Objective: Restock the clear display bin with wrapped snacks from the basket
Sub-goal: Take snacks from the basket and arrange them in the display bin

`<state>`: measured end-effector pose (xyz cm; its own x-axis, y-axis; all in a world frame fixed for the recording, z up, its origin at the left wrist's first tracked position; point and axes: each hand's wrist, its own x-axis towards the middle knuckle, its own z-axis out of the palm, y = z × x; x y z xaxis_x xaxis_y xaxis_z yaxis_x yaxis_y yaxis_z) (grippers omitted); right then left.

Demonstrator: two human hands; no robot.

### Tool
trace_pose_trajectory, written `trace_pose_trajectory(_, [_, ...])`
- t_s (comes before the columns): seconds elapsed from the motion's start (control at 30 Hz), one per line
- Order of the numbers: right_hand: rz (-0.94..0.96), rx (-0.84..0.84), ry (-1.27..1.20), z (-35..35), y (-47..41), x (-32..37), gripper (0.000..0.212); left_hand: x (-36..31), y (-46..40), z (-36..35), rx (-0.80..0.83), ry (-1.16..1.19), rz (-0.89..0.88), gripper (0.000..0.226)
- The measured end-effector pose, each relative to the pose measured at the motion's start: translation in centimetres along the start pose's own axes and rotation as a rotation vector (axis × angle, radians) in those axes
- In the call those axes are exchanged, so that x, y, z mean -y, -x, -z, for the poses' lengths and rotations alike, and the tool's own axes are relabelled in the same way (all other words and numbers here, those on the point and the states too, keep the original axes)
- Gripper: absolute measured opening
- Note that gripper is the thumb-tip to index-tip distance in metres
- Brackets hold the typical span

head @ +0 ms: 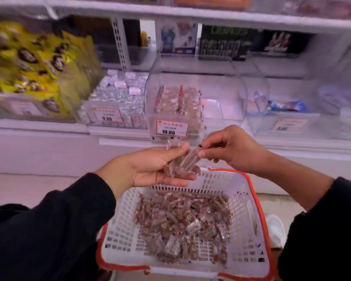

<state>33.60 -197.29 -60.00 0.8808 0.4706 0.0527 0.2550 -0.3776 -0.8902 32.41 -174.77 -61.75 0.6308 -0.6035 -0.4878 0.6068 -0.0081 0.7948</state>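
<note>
The left hand (150, 169) lies palm up, fingers curled round a small bunch of wrapped snacks (180, 164). The right hand (229, 149) pinches the upper end of one snack in that bunch between thumb and fingertips. Right below both hands sits a white basket (243, 199) with an orange rim, its floor covered with more of the same snacks. Just beyond the hands stands the clear bin (221, 94), with snacks stacked along its left side and a 10.80 price tag (172, 127) on its front.

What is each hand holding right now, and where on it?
Left hand cradles a small bunch of wrapped snacks in its palm; right hand pinches the upper end of one of them.
</note>
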Motion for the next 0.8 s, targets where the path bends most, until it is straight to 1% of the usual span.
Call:
trace_pose_trajectory(0.07, [0.103,-0.086,0.021,0.6,-0.4,2.1,0.009,-2.9,1.5,-1.3,0.059,-0.047,-0.042,0.038])
trace_pose_trajectory(0.1, [0.149,-0.099,0.036,1.1,-0.8,2.9,0.012,-4.2,1.9,-1.8,0.084,-0.075,-0.055,0.032])
trace_pose_trajectory(0.17, [0.194,-0.063,0.010,2.4,-1.6,4.0,0.007,-6.7,2.3,-2.4,0.108,-0.151,-0.078,0.031])
trace_pose_trajectory(0.2, [0.188,-0.040,-0.037,3.2,-2.0,4.4,0.015,-8.0,2.3,-2.4,0.109,-0.195,-0.089,0.035])
trace_pose_trajectory(0.27, [0.159,0.012,-0.143,4.7,-3.1,5.0,0.044,-10.3,1.8,-2.2,0.119,-0.255,-0.103,0.042])
trace_pose_trajectory(0.3, [0.151,0.026,-0.153,5.3,-3.8,5.3,0.056,-11.4,1.4,-1.9,0.126,-0.258,-0.108,0.045])
trace_pose_trajectory(0.37, [0.133,0.052,-0.117,6.5,-5.4,5.7,0.065,-13.0,0.4,-1.2,0.137,-0.228,-0.121,0.046])
trace_pose_trajectory(0.43, [0.093,0.055,-0.093,7.6,-7.0,5.6,0.062,-14.2,-0.6,-0.1,0.100,-0.193,-0.151,0.039])
trace_pose_trajectory(0.47, [0.073,0.043,-0.085,8.1,-7.6,5.3,0.058,-14.7,-1.0,0.5,0.052,-0.185,-0.167,0.037])
trace_pose_trajectory(0.53, [0.052,-0.016,-0.032,8.7,-8.5,4.7,0.044,-15.5,-2.0,1.8,-0.130,-0.234,-0.225,0.031])
trace_pose_trajectory(0.57, [0.052,-0.051,0.030,9.0,-8.8,4.4,0.035,-15.7,-2.7,2.4,-0.260,-0.319,-0.283,0.028])
trace_pose_trajectory(0.63, [0.022,-0.075,0.182,9.4,-8.9,3.9,0.024,-15.9,-4.2,3.5,-0.499,-0.606,-0.412,0.024])
trace_pose_trajectory(0.67, [-0.010,-0.061,0.263,9.5,-9.0,3.8,0.022,-15.8,-4.8,3.8,-0.547,-0.748,-0.461,0.023])
trace_pose_trajectory(0.7, [-0.038,-0.038,0.349,9.5,-9.0,3.8,0.022,-15.5,-5.3,3.9,-0.531,-0.854,-0.477,0.024])
trace_pose_trajectory(0.73, [-0.057,-0.017,0.446,9.5,-9.0,3.9,0.021,-15.3,-5.9,4.0,-0.470,-0.936,-0.460,0.027])
trace_pose_trajectory(0.8, [-0.107,0.030,0.619,9.2,-8.7,4.0,0.019,-14.6,-7.0,4.0,-0.303,-1.071,-0.370,0.034])
